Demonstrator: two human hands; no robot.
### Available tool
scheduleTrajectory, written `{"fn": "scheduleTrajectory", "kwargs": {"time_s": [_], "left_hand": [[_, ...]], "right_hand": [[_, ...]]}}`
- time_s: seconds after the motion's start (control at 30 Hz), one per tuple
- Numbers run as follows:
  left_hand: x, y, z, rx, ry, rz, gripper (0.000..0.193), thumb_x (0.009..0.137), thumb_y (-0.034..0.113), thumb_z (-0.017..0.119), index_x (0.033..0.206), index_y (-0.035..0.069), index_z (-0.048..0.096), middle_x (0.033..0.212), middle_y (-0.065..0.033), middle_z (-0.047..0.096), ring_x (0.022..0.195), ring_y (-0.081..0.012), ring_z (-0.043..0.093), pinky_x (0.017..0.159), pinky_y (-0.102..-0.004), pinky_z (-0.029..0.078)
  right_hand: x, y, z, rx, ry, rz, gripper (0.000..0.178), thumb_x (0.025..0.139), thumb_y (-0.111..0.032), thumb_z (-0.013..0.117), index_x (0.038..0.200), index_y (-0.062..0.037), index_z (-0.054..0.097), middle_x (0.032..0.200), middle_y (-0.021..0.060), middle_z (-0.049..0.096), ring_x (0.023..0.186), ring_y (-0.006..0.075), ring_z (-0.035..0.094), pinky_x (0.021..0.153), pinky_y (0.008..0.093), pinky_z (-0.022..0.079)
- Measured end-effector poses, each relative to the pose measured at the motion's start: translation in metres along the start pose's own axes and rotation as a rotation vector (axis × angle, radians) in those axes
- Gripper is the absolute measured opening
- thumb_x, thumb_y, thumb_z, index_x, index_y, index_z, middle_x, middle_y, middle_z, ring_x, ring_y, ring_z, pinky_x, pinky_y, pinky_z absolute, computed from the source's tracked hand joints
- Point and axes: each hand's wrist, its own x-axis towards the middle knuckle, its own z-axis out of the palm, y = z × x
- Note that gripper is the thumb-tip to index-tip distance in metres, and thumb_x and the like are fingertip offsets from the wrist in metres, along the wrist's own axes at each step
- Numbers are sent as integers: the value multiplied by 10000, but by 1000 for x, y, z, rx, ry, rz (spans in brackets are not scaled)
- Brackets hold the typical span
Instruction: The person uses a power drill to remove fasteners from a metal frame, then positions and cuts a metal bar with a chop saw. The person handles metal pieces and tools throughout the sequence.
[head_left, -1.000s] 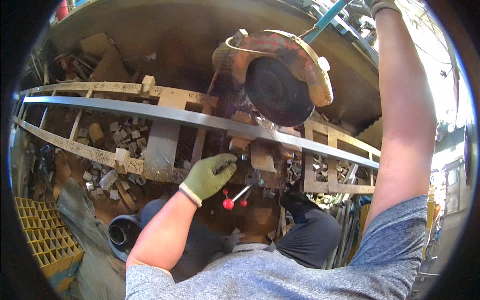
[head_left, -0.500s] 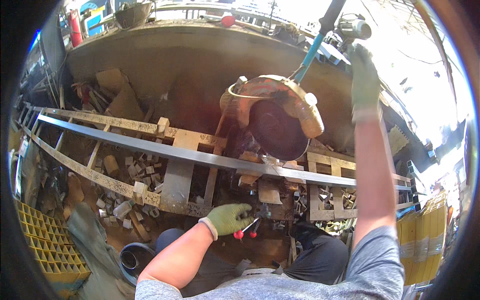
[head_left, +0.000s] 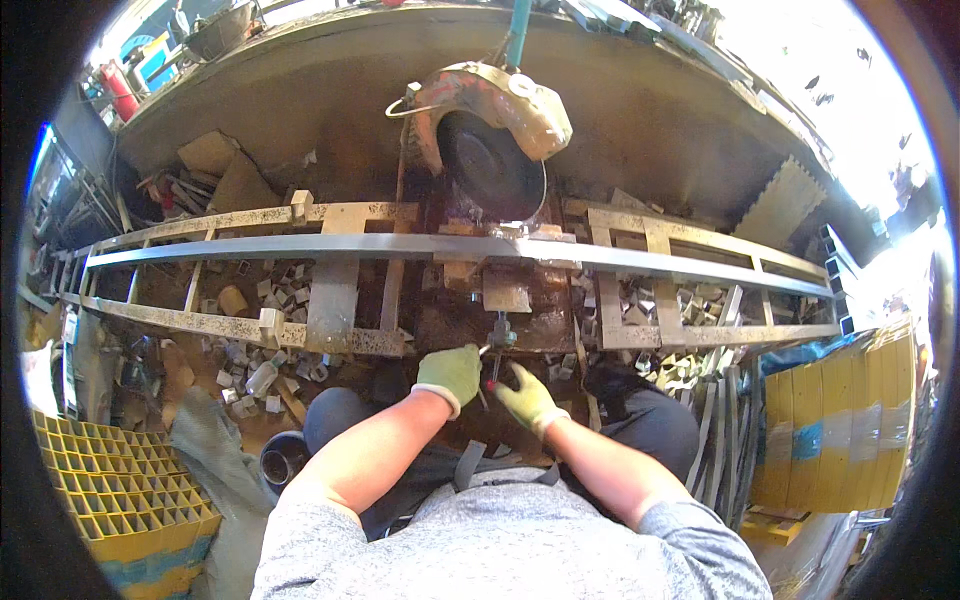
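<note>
Both my hands wear yellow-green gloves and meet low in the middle, at the cross handle of a clamp screw. My left hand is closed around one arm of that handle. My right hand has its thumb and fingers apart beside a red knob on the handle. Beyond them the clamp screw leads to a metal jaw block. A long grey metal bar lies across the supports behind the block. Above it hangs a dark round saw blade under a worn cream and orange guard.
Slatted metal frames hold the bar on both sides. Cut tube pieces litter the ground beneath. Stacked yellow tubes stand at lower left, and a wrapped yellow bundle at right. A dark cylinder sits by my left leg.
My right hand has come down from the raised saw arm at upper right to the clamp handle. My left hand stays at the handle. My view has shifted, and more of the right side shows.
</note>
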Motion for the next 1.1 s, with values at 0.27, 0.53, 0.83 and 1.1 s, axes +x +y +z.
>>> {"fn": "scheduleTrajectory", "kwargs": {"time_s": [0.27,0.53,0.83,1.1], "left_hand": [[8,-43,46,-111,-38,11,387,1186,405,657,1364,78,760,1222,-240,853,1161,-508,810,1015,-621,635],[86,28,206,-450,-279,-504,631,1215,517,561,1707,125,612,1689,-281,642,1574,-422,598,1305,-547,485],[65,159,168,-2226,-207,-468,485,1249,417,569,1477,15,717,1318,-217,816,1022,-325,821,914,-485,676],[12,85,40,-804,-781,18,584,1138,514,710,1539,96,788,1384,-105,877,1176,-242,846,1010,-516,648]], "right_hand": [[77,28,18,46,-148,103,604,1141,-490,715,1550,-50,773,1394,261,846,1305,428,805,1144,490,602],[2,-92,-125,-544,-171,123,585,1149,-623,612,1403,-147,839,1334,256,854,1291,451,806,1146,533,609],[-41,-208,-62,-172,-350,-187,613,1151,-568,674,1589,-148,757,1358,263,844,1277,462,807,1126,507,632],[-14,-196,-149,326,-139,-202,403,1190,-191,732,1560,-34,768,1060,61,861,844,99,761,768,275,627]]}}
